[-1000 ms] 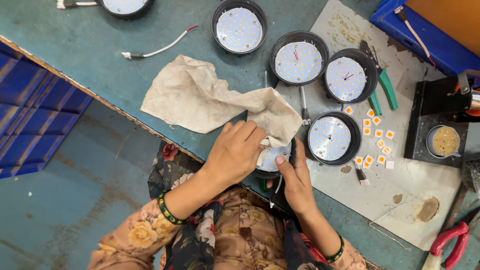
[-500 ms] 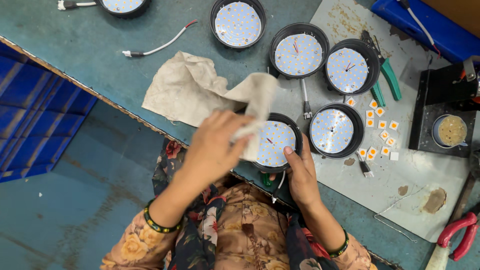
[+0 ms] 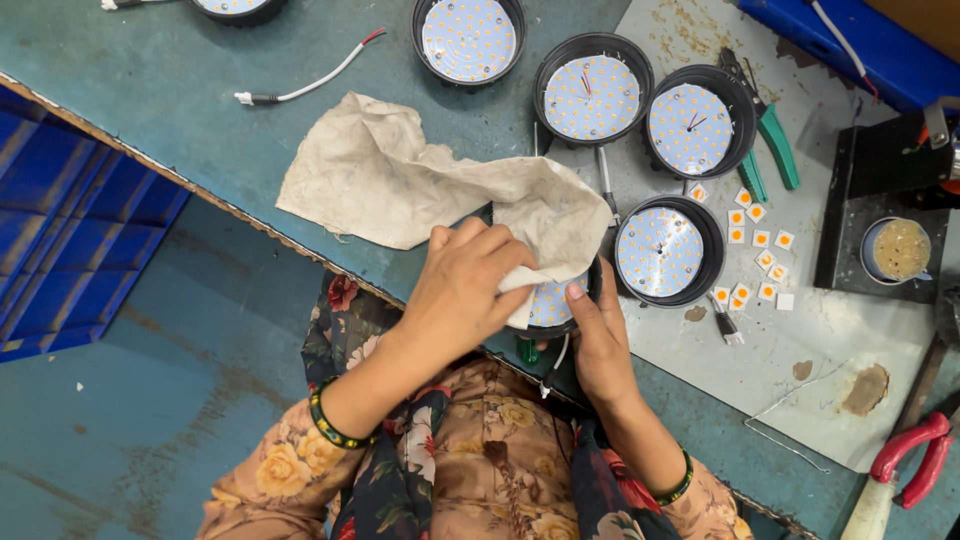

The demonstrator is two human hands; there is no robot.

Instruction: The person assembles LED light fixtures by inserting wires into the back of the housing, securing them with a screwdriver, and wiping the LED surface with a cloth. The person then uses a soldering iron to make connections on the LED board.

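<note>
head view: left hand (image 3: 462, 290) now presses gripped cloth (image 3: 400, 180) onto lamp (image 3: 553, 303), right hand (image 3: 600, 340) seemingly steadying it.

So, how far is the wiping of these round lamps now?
Done: cannot tell from the four lamps lying apart. In hand: the left hand presses the cloth on the nearest lamp, and the right hand steadies its rim. Left: unclear.

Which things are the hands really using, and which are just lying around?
In use:
- left hand pressing the cloth
- round lamp under the cloth
- right hand steadying the lamp

Lying about:
- green pliers
- red pliers
- small square chips
- white wire
</note>
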